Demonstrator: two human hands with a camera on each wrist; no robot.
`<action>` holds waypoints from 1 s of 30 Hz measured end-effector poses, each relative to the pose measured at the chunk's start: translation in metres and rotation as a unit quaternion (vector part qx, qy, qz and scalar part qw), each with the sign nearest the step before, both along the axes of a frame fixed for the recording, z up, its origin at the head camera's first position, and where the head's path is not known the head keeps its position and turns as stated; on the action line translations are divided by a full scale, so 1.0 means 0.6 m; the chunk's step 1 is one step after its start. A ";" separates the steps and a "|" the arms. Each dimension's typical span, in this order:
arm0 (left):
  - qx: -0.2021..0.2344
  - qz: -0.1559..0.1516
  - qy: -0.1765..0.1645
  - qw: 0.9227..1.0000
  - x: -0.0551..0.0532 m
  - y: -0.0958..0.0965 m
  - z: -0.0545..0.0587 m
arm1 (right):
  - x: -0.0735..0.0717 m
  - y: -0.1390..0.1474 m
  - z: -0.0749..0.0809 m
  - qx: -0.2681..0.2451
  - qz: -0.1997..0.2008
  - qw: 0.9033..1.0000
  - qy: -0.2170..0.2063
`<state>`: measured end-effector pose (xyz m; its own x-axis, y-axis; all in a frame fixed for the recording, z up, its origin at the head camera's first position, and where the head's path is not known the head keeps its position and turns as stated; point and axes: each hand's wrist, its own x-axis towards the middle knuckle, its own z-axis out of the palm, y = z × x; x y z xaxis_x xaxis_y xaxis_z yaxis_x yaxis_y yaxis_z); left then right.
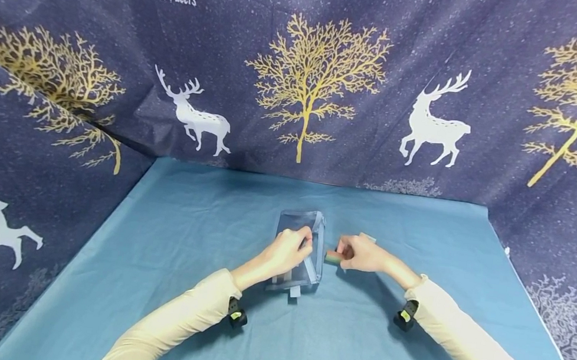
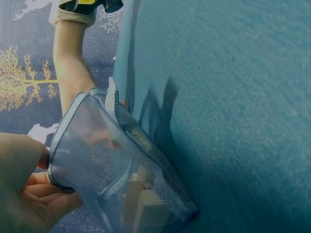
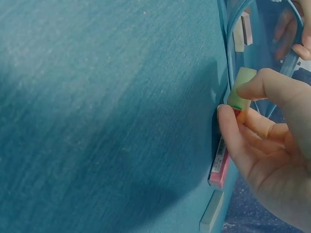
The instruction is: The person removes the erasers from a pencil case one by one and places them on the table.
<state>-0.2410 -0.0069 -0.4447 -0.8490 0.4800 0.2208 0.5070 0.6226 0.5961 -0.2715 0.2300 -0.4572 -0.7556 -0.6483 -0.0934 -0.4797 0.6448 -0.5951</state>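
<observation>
A blue-grey mesh zip pouch stands upright on its lower edge in the left wrist view, its zip side facing the cloth. With thumb and fingers my left hand pinches the pouch's edge. Through the mesh show several pale blocks inside. Just right of the pouch, my right hand holds a small green and orange block like an eraser between thumb and fingers. The block's end overlaps the pouch's edge in the right wrist view. Part of the block is hidden behind the fingertips.
A pink block with a printed label and a pale block lie on the blue cloth beyond my right hand. A small tag sticks out at the pouch's near end. A dark patterned curtain rises behind the table.
</observation>
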 end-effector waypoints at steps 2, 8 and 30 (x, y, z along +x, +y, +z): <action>0.000 0.000 0.000 1.000 0.000 0.000 -0.001 | 0.001 0.002 0.000 -0.003 0.004 1.000 -0.005; 0.000 -0.002 -0.010 1.000 0.001 0.000 -0.001 | 0.005 0.007 0.004 0.002 0.009 1.000 -0.009; 0.008 -0.006 -0.016 1.000 0.001 -0.005 0.005 | 0.008 0.019 0.008 0.021 0.019 0.999 0.023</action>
<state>-0.2403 -0.0097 -0.4420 -0.8501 0.4866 0.2012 0.4945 0.6065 0.6226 -0.2666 0.2416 -0.4526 -0.7343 -0.6731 -0.0880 -0.5304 0.6498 -0.5444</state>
